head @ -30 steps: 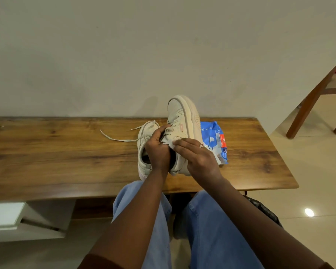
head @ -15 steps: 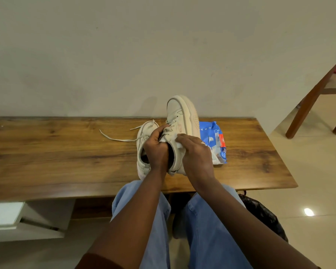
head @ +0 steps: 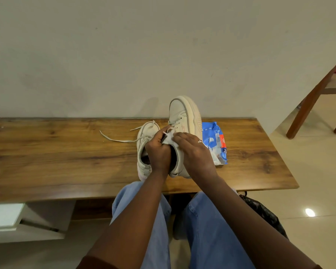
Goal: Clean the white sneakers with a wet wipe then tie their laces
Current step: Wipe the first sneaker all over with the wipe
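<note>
Two white sneakers stand on the wooden table (head: 56,158). The right sneaker (head: 184,115) is tipped up with its toe raised toward the wall. My left hand (head: 157,152) grips it at the tongue and collar. My right hand (head: 192,150) presses a white wet wipe (head: 168,137) against the tongue near the laces. The left sneaker (head: 145,133) lies flat beside it, partly hidden by my left hand, and its loose lace (head: 114,139) trails out to the left.
A blue wet-wipe pack (head: 216,142) lies just right of the sneakers. The wall runs close behind the table. A wooden chair leg (head: 306,105) stands at the right, and a dark bag (head: 264,214) sits on the floor by my right knee.
My right hand has slid up from the sneaker's side to its tongue, and the wipe now shows between my two hands. The sneakers have stayed in place.
</note>
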